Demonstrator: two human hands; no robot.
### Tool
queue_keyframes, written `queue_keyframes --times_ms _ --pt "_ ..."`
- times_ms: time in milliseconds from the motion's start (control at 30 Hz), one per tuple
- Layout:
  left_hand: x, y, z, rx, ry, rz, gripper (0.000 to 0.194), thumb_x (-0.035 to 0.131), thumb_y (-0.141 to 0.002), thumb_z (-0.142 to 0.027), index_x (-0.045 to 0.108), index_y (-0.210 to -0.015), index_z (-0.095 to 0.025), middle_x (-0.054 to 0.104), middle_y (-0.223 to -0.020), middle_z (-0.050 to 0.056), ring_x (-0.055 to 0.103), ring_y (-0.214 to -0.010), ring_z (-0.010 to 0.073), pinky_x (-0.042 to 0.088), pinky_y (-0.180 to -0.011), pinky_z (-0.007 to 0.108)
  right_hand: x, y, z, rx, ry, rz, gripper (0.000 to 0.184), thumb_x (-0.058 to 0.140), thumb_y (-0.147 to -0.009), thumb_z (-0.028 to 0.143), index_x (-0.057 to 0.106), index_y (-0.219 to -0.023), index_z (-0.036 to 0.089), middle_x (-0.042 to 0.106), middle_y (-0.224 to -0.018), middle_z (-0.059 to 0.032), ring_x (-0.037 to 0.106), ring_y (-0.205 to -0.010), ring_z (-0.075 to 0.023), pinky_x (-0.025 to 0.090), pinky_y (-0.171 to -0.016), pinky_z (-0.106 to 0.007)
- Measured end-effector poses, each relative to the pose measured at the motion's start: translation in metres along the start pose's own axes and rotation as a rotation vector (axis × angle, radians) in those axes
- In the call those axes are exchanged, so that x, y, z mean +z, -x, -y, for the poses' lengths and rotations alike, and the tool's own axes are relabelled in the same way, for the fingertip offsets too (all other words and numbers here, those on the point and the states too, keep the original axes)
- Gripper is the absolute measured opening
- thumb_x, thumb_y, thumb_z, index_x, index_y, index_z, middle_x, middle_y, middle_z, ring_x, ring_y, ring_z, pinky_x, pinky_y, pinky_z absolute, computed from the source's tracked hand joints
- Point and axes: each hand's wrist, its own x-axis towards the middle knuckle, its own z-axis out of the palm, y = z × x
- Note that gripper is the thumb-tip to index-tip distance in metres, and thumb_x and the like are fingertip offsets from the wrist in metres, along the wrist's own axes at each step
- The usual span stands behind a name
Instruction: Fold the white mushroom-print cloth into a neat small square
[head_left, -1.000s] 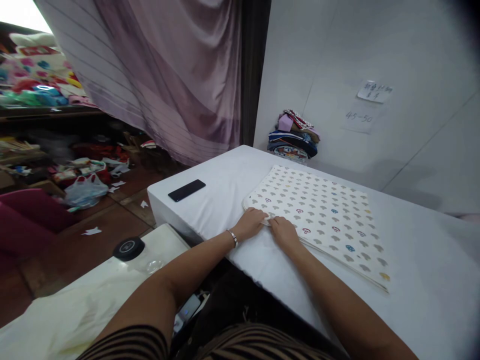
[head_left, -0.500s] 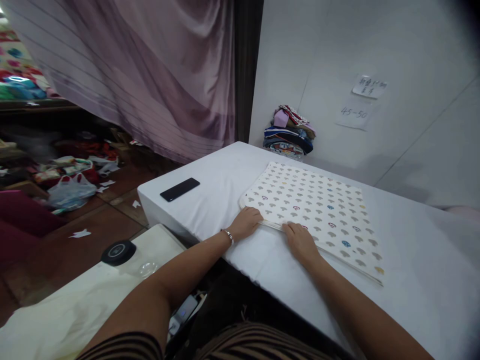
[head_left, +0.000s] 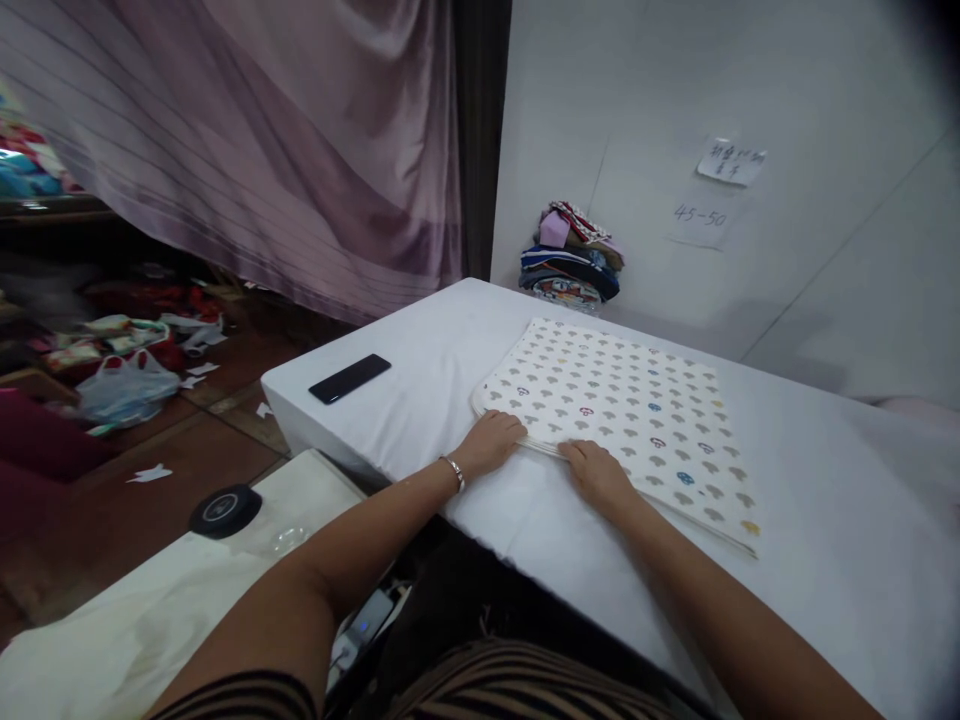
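Note:
A folded white cloth (head_left: 615, 410) printed with small grey mushroom-like shapes and a few coloured ones lies flat on a white-covered table (head_left: 810, 500). Its layers show along the near edge. My left hand (head_left: 491, 442), with a bracelet at the wrist, closes over that edge near the rounded left corner. A short way to the right, my right hand (head_left: 596, 475) holds the same edge, fingers on top. Both thumbs are hidden from view.
A black phone (head_left: 350, 379) lies at the table's left end. A stack of folded fabrics (head_left: 571, 255) stands by the wall under paper signs (head_left: 731, 162). At lower left, a second white surface (head_left: 150, 600) carries a round black object (head_left: 225, 511). Bags (head_left: 127, 388) and scraps litter the floor.
The view has shifted slightly, so everything sits a little differently in frame. Both hands keep nearly the same places on the cloth's near edge.

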Motion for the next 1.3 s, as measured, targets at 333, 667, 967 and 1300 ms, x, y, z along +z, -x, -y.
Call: queue_keyframes --times_ms 333,667,967,1300 --pt "0.011 -0.016 0.002 -0.05 0.123 0.006 0.016 0.049 -0.086 -0.022 0.06 -0.097 -0.019 0.065 -0.097 0.004 0.057 -0.092 0.0177 0.042 -0.081 0.032 0.013 0.011 -0.003 -0.06 -0.027 -0.223 0.029 0.036 -0.087 0.011 0.059 -0.104 0.018 0.049 -0.131 -0.0113 0.045 -0.115 -0.0225 0.037 -0.091 -0.037" --pt "0.004 -0.023 0.005 -0.081 0.138 0.052 0.019 0.052 -0.082 -0.02 0.063 -0.098 -0.019 0.067 -0.098 0.003 0.059 -0.092 0.0189 0.044 -0.081 0.032 0.005 -0.003 0.008 -0.079 0.047 -0.194 0.022 0.042 -0.09 0.016 0.061 -0.101 0.017 0.045 -0.135 -0.0129 0.039 -0.12 -0.0251 0.034 -0.09 -0.039" --pt "0.004 -0.015 0.001 0.003 0.155 0.009 0.019 0.054 -0.081 -0.02 0.061 -0.099 -0.019 0.064 -0.096 0.004 0.056 -0.091 0.0178 0.042 -0.081 0.03 0.014 -0.009 0.017 -0.098 -0.008 -0.272 0.025 0.038 -0.09 0.012 0.062 -0.093 0.016 0.051 -0.128 -0.0105 0.039 -0.119 -0.0214 0.032 -0.09 -0.036" --pt "0.007 -0.006 -0.002 0.073 0.068 -0.006 0.016 0.052 -0.085 -0.022 0.059 -0.099 -0.019 0.06 -0.099 0.004 0.052 -0.093 0.0171 0.039 -0.082 0.03 0.016 -0.003 0.021 -0.082 -0.027 -0.216 0.029 0.035 -0.091 0.012 0.064 -0.09 0.018 0.059 -0.114 -0.0083 0.046 -0.104 -0.0209 0.035 -0.083 -0.033"
